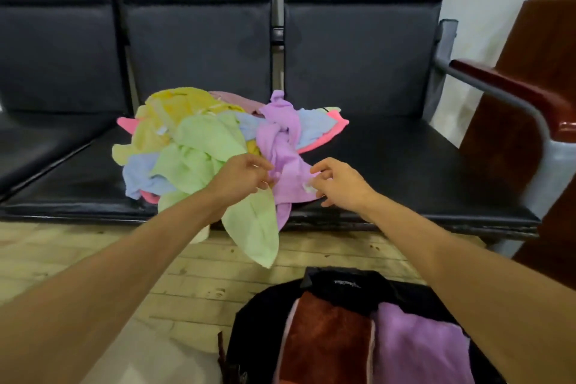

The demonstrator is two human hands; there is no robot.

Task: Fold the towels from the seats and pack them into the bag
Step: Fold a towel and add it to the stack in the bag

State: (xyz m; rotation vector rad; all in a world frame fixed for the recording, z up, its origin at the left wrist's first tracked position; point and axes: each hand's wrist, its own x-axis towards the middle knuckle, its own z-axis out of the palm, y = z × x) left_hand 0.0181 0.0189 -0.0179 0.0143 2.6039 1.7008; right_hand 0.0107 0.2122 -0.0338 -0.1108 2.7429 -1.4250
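Roughly, from my feed: black seats (389, 165) ran across the view; the towel pile (199, 146) sat near the front edge of the middle seat, some of it drooping over the lip toward the floor; the black bag (343, 290) lay open on the floor below the hands, nearer the right arm. Inside the bag: a folded brown towel (324, 340) on the left, a folded purple towel (420, 349) on the right, side by side and touching. The target looked like the lilac towel (283, 159); it lay between the two hands, long axis running away from me, from the seat edge back to a knotted end atop the pile. Left hand (243, 178) had fingers curled, pinching its near-left edge; right hand (339, 181) was loosely curled with fingertips at the near-right edge by a white tag; grip probable, not certain. A green towel (255, 227) hung under the left wrist; my guess was it might drag along when the lilac one lifts.
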